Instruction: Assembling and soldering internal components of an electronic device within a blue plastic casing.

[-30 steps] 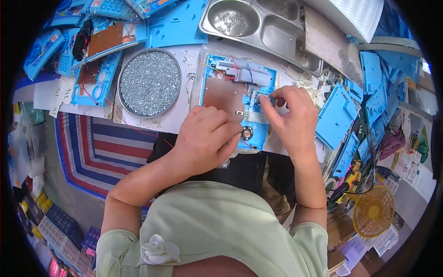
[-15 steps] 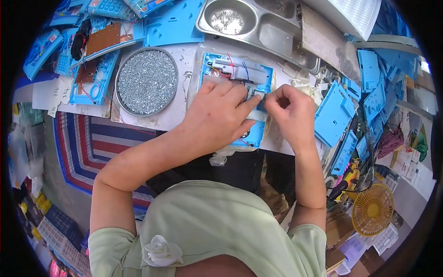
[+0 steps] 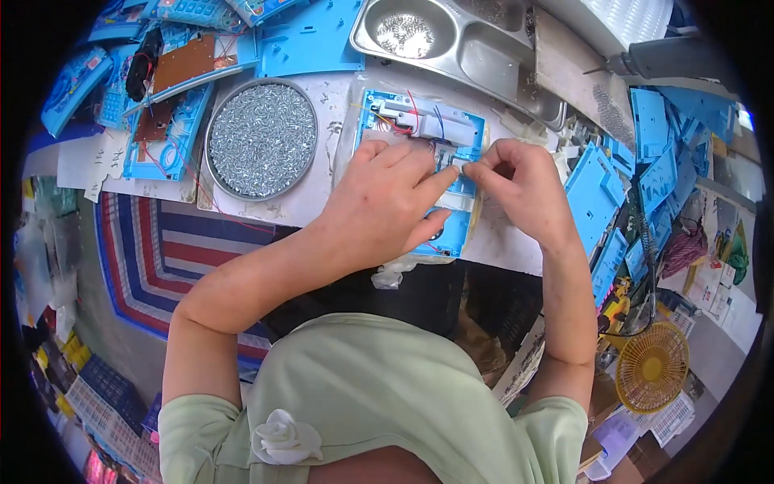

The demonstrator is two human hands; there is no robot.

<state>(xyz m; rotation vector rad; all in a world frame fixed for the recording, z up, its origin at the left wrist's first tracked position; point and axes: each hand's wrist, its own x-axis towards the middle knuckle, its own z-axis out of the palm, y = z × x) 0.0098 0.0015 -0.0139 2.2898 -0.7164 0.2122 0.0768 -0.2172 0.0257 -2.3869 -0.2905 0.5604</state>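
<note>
A blue plastic housing (image 3: 459, 223) lies on the table in front of me, with a grey-white compartment (image 3: 439, 127) and thin red, yellow and blue wires inside. My left hand (image 3: 384, 194) rests across it, palm down with the fingers stretched out. The left index fingertip touches a small pale part (image 3: 460, 164) near the housing's right side. Over that same edge, my right hand (image 3: 528, 187) has thumb and index finger pinched together by the small part. What sits between those fingertips is too small to make out.
Left of the housing stands a round dish (image 3: 262, 141) full of small screws. A steel compartment tray (image 3: 492, 60) lies behind. At upper right hangs a grey power screwdriver (image 3: 669, 63). Blue plastic panels (image 3: 592, 194) are piled right; wired blue housings (image 3: 165, 133) lie left.
My right hand has shifted slightly right, its fingertips still at the housing's right side. The grey power screwdriver has come into view at upper right. My left hand has barely moved.
</note>
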